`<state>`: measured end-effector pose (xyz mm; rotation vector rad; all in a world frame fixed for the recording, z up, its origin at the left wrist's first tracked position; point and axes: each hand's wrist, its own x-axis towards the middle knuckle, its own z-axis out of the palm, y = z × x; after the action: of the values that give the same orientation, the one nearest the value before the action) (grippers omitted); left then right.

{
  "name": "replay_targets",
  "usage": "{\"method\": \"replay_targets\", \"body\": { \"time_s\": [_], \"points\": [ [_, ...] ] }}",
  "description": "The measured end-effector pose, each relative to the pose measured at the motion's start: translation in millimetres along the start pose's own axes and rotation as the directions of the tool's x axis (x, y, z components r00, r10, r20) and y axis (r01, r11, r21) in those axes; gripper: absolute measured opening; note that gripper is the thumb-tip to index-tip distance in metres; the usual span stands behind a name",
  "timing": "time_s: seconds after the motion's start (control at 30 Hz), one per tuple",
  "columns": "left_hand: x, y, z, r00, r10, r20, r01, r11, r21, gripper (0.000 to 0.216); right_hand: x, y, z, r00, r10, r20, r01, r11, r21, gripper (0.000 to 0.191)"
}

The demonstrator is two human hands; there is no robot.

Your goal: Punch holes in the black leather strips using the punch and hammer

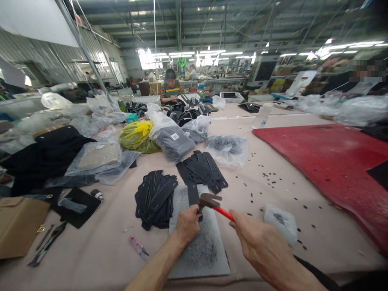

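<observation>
My left hand (187, 225) is closed around a short upright metal punch, mostly hidden by the fingers, over a black strip (192, 193). That strip lies on a pale grey board (198, 262) with a worn, dark-speckled surface. In my right hand (256, 234) is a claw hammer (224, 213) with a red handle and brown metal head. The hammer head is at the top of the punch; whether they touch I cannot tell. One pile of black strips (154, 198) lies left of the board, and another pile (201, 169) is beyond it.
Pink-handled thread snips (138, 246) lie left of the board. To the right are a clear plastic box (280, 224), small black scraps and a red sheet (327, 157). Plastic bags (172, 137) stand farther back. A tan case (22, 226) is at the left. A person (171, 87) sits across the table.
</observation>
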<state>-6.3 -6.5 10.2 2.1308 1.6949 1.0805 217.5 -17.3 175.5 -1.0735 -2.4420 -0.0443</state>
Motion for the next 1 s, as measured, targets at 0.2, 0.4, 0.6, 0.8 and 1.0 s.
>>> {"method": "replay_targets", "body": {
  "time_s": [0.2,0.4,0.6,0.8,1.0],
  "points": [
    [-0.2,2.9,-3.2,0.999,-0.041,0.034,0.042,0.999,-0.013,0.015,-19.8,17.8,26.8,0.932,0.342,0.119,-0.36,0.912,0.195,0.029],
    [0.0,-1.7,-5.7,0.975,-0.22,0.003,0.218,0.961,-0.172,0.018,-72.7,61.7,101.1,0.681,0.632,0.369,-0.695,0.717,0.053,0.034],
    [4.8,1.2,-16.8,0.937,-0.348,-0.006,0.336,0.909,-0.248,0.017,-49.1,48.5,118.8,0.873,0.463,0.155,-0.471,0.882,0.02,0.028],
    [3.5,3.4,-15.5,0.921,-0.389,0.003,0.381,0.9,-0.213,0.018,8.8,-5.7,141.6,0.887,0.35,0.302,-0.439,0.842,0.314,0.026],
    [6.3,0.3,-20.5,0.857,-0.51,-0.07,0.471,0.832,-0.293,0.016,10.4,-17.8,154.2,0.865,0.36,0.348,-0.44,0.879,0.183,0.031]
  ]
}}
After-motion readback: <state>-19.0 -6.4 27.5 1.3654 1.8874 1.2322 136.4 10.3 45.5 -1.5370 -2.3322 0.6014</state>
